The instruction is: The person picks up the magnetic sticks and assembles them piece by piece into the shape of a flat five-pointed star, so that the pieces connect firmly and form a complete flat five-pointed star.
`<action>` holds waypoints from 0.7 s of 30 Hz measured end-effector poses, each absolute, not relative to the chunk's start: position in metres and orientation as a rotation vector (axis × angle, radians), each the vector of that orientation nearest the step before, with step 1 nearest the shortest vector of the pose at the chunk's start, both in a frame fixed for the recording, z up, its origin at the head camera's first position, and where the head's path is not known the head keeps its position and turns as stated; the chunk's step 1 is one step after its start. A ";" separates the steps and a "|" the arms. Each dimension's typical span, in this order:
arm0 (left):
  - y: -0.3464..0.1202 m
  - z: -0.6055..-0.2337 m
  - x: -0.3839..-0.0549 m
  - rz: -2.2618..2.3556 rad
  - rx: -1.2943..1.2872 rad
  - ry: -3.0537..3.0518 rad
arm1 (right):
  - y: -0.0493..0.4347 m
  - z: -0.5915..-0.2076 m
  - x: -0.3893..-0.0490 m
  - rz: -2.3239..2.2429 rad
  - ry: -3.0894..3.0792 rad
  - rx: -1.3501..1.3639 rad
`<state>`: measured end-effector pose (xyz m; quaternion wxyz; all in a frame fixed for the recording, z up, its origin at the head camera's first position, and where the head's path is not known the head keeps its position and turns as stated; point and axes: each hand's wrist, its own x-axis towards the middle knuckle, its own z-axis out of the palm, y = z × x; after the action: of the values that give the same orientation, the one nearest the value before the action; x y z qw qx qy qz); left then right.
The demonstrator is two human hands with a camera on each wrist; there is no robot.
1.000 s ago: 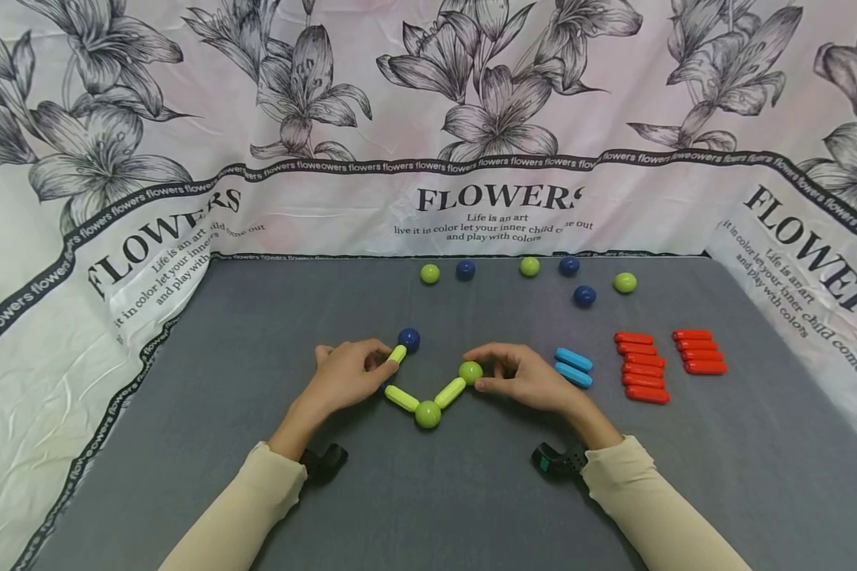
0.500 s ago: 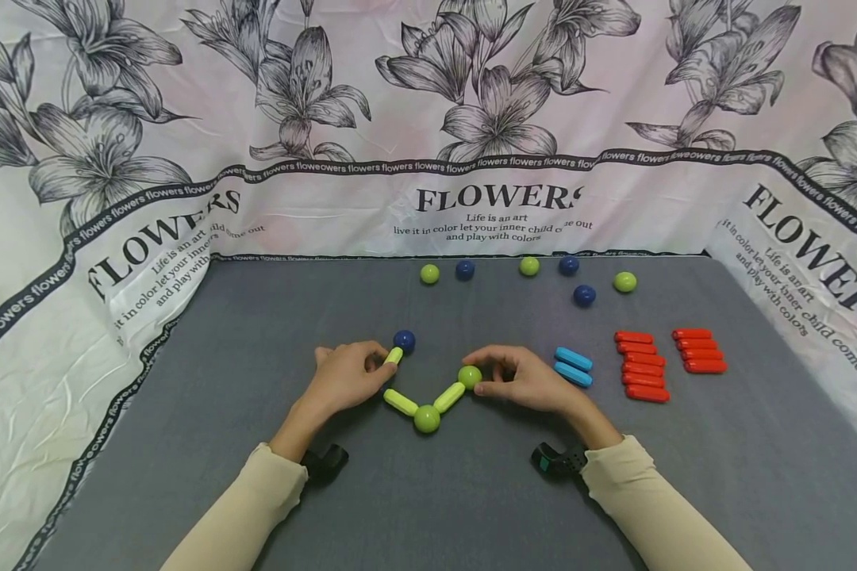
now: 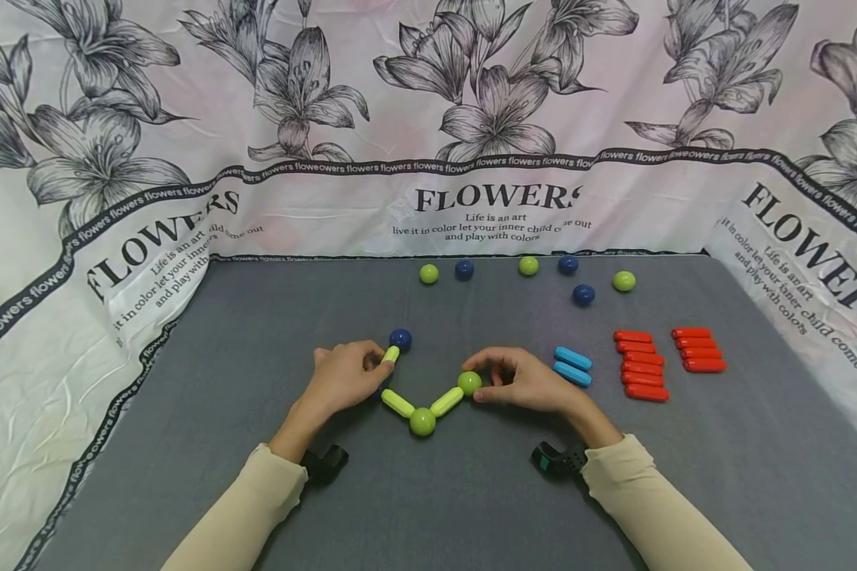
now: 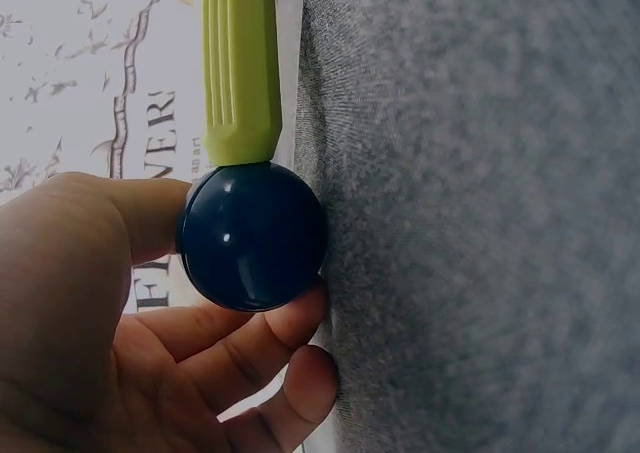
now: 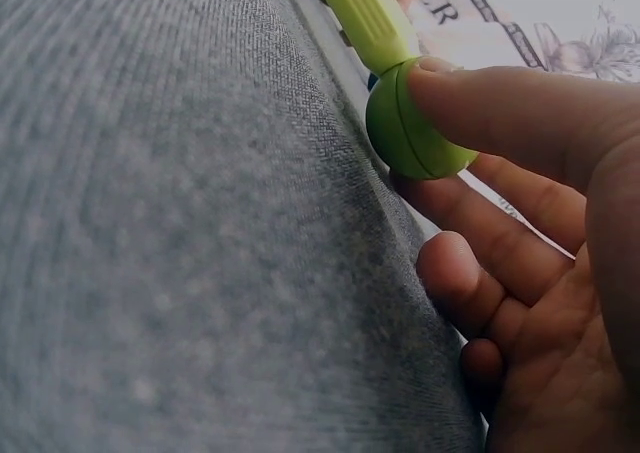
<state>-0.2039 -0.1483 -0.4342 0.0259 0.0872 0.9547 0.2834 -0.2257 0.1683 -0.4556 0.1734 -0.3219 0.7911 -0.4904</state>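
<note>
A chain of balls and lime rods lies on the grey table. My left hand [image 3: 348, 373] holds a blue ball [image 4: 255, 238] between thumb and fingers; in the head view the hand mostly hides it. From there one lime rod [image 3: 392, 354] leads up to another blue ball [image 3: 401, 340]. A second lime rod [image 3: 397, 404] runs to the green ball [image 3: 422, 422] at the bottom of the V. A third lime rod [image 3: 447, 402] joins that to the green ball [image 3: 469, 384], which my right hand [image 3: 517, 379] pinches between thumb and fingers.
Loose green and blue balls [image 3: 583, 295] lie along the back of the grey table [image 3: 428, 507]. Two blue rods [image 3: 573, 358] are right of my right hand. Further right sit two stacks of red rods [image 3: 643, 369]. A flowered cloth [image 3: 500, 206] hangs behind.
The chain has shifted slightly. The green ball at my right hand and the bottom green ball moved a little nearer me; the top blue ball slid left. Both hands keep their holds.
</note>
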 end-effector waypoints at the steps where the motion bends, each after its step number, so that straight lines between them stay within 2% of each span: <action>1: -0.148 -0.434 -0.204 0.874 0.269 2.952 | 0.168 -0.456 -0.226 -1.389 2.244 -0.913; 21: -0.149 -0.433 -0.204 0.844 0.285 2.934 | 0.169 -0.458 -0.227 -1.393 2.237 -0.912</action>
<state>-0.2036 -0.1490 -0.4331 0.0379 0.0929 0.9562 0.2750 -0.2273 0.1688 -0.4582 0.1755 -0.3219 0.7897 -0.4919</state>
